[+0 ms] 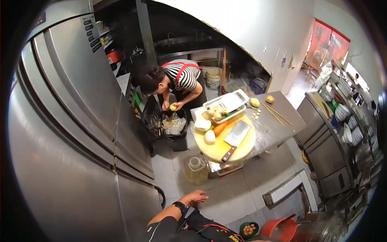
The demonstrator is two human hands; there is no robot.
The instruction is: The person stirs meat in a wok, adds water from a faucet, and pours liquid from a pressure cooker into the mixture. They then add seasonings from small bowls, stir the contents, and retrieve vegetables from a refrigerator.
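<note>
And here's the left hand (pixel 197 196), hanging over the floor with its fingers resting slightly bent and loosely parted, seemingly gripping nothing; a black watch (pixel 179 207) is circling the wrist. The right hand is lying out of sight, so I can't tell its state. Nearest the visible one, a single clear jug (pixel 196 171) is standing on the floor, something yellowish showing inside.

Up on the metal surface (pixel 274 131), a round cutting board (pixel 244 149) is bearing one cleaver (pixel 238 133), one carrot (pixel 220 128) and two white pieces (pixel 209 137). Behind them a pale tray (pixel 242 111) is holding ginger (pixel 218 113), a white slab-like tool (pixel 231 100) lying over it. Further right, two chopsticks (pixel 281 114) are lying near one brown potato (pixel 270 99).

Down low, one green bowl (pixel 241 230) is holding eggs (pixel 248 230), too crowded for counting, beside one red bucket (pixel 278 230).

Across the room, a co-worker (pixel 183 76) is bending over a black bin (pixel 177 142), one hand clasping a yellowish potato (pixel 173 107).
</note>
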